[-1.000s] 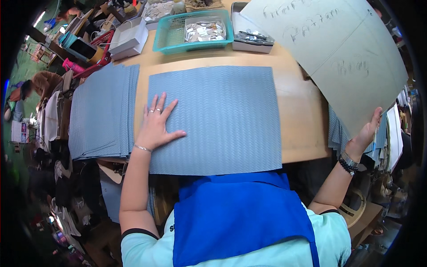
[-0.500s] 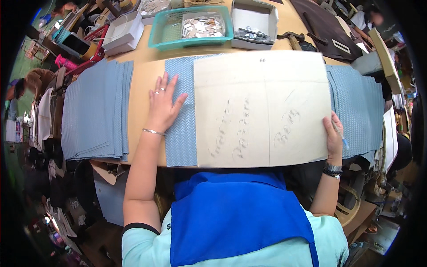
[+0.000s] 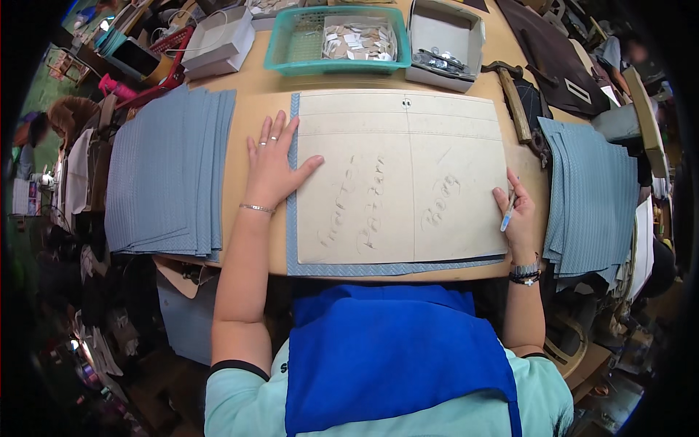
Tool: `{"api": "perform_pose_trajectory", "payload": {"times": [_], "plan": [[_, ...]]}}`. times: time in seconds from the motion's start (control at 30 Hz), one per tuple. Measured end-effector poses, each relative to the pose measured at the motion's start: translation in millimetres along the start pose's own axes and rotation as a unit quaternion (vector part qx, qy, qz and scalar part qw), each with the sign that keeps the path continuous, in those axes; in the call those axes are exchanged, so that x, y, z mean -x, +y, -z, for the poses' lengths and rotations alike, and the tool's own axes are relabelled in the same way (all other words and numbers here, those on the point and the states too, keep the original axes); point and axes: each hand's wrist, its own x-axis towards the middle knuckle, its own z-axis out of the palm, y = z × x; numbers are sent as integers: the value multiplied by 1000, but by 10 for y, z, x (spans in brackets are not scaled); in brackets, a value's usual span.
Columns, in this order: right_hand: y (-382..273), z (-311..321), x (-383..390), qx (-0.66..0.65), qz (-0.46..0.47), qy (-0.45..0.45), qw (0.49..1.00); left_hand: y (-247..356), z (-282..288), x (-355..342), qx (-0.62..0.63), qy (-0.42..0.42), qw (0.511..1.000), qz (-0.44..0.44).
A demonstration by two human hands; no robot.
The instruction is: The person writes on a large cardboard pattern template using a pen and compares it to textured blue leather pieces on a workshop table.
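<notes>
Bringing our cream card template [image 3: 364, 175] over the blue embossed sheet [image 3: 364, 269] on the table [image 3: 349, 81].
A broad left strip showed half a second ago; now only narrow left and lower margins do, so we judge them nearly aligned. Our left hand [image 3: 275, 167] spreads wide at the template's left edge; our right hand [image 3: 518, 211] holds a pen [image 3: 507, 216], fingertips at the right edge.

Downward fisheye view from head
</notes>
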Motion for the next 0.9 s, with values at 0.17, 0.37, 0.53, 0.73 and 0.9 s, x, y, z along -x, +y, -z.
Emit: {"api": "perform_pose_trajectory", "payload": {"times": [0.17, 0.37, 0.53, 0.73, 0.9], "plan": [[-26, 122, 0, 121, -61, 9, 991, -32, -17, -28, 11, -9, 1000, 1], [-46, 109, -475, 204, 101, 49, 973, -6, 12, -6, 26, -11, 1000, -4], [15, -77, -974, 230, 232, 40, 944, -6, -20, -57, 28, -10, 999, -10], [-34, -118, -1082, 298, 206, 20, 932, -18, -23, -42, 21, -12, 1000, -2], [-35, -121, -1116, 298, 197, 25, 934, 24, -4, -29, 27, -10, 1000, 5]]}}
